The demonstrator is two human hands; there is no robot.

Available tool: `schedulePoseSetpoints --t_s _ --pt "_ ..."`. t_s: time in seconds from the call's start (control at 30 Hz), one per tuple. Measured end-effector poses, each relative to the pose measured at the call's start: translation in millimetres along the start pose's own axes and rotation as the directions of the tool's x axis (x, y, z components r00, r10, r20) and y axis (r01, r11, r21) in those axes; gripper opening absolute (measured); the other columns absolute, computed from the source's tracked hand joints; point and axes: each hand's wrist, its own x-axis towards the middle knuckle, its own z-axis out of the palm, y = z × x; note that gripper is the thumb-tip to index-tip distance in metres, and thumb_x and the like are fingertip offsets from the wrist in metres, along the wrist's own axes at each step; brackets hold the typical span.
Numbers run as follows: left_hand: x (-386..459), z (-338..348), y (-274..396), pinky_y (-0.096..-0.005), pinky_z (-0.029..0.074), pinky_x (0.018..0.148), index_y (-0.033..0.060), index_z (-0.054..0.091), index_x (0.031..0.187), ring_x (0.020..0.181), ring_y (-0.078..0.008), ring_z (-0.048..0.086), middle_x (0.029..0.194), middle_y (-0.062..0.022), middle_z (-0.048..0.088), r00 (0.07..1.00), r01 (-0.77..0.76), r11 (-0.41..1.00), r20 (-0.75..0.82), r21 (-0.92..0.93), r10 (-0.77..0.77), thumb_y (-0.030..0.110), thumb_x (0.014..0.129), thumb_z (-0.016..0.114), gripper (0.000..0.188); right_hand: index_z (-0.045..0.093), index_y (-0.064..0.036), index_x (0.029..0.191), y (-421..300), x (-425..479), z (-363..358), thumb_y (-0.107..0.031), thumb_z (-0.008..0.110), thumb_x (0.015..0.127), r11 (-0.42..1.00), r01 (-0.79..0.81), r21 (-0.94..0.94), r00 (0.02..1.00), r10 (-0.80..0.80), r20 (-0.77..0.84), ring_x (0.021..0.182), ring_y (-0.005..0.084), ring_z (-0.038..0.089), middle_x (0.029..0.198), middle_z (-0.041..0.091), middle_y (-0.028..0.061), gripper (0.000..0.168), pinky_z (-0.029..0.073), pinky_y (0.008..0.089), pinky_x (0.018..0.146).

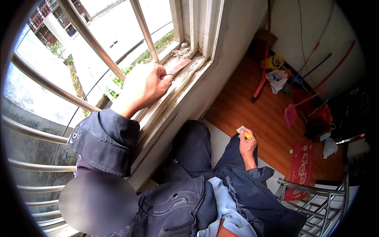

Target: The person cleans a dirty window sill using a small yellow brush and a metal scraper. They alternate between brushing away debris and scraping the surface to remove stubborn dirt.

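Reaching out at the window, my left hand (148,84) is closed around a flat-bladed scraper (179,66), most of its handle hidden by the fingers. The blade lies over the dirty window track (189,69), beside crumbled debris (180,53) and a small pale lump (184,44) in the frame's corner. My right hand (247,145), lower down near my knee, grips a small tool with a yellow handle (248,135) and a pale, flat end (240,129); its exact kind is unclear.
Curved metal window bars (97,50) surround my left arm. On the wooden floor (231,97) are a pink dustpan (289,116), a broom with a red handle (260,87), bags and a red mat (300,170). A metal tube rack (314,189) stands at lower right.
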Motion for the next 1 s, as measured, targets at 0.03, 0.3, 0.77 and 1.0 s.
schedulePoseSetpoints --t_s 0.03,0.3,0.77,1.0 --pt "-5.5 -3.6 1.4 -0.0406 0.052 0.064 -0.0029 0.072 0.086 0.061 -0.0279 0.066 0.066 -0.0211 0.061 1.000 0.000 1.000 0.015 0.022 -0.001 0.027 0.091 0.065 0.031 0.070 -0.009 0.103 -0.1 0.1 0.1 -0.035 0.064 0.100 1.000 -0.002 -0.004 1.000 0.002 0.006 0.083 0.0374 0.071 0.084 0.073 0.0166 0.027 0.054 0.0440 0.076" --pt "-38.0 -13.4 -2.3 -0.0430 0.054 0.059 0.0041 0.073 0.074 0.060 -0.0349 0.068 0.062 -0.0190 0.062 0.986 -0.128 0.954 -0.070 0.271 0.153 0.032 0.090 0.070 0.032 0.071 -0.010 0.103 -5.6 -0.2 2.0 -0.034 0.064 0.100 1.000 0.005 -0.006 1.000 -0.005 0.013 0.086 0.0378 0.071 0.087 0.073 0.0167 0.025 0.054 0.0440 0.077" --pt "49.1 48.1 19.7 -0.0421 0.055 0.057 0.0026 0.069 0.070 0.057 -0.0350 0.067 0.061 -0.0184 0.063 0.981 -0.058 0.963 -0.161 0.265 0.103 0.034 0.095 0.065 0.040 0.070 -0.009 0.104 -6.9 -2.1 -2.1 -0.031 0.065 0.100 1.000 0.026 0.003 1.000 -0.026 0.017 0.087 0.0379 0.071 0.088 0.073 0.0172 0.024 0.054 0.0432 0.077" --pt "56.3 74.0 -5.2 -0.0428 0.055 0.058 0.0022 0.064 0.069 0.058 -0.0332 0.068 0.061 -0.0168 0.062 0.933 -0.225 0.918 -0.198 0.327 0.300 0.031 0.097 0.063 0.040 0.071 -0.009 0.104 -12.0 -1.4 -1.0 -0.031 0.065 0.100 1.000 0.010 -0.027 1.000 -0.010 0.022 0.086 0.0379 0.071 0.087 0.073 0.0170 0.024 0.054 0.0433 0.077"
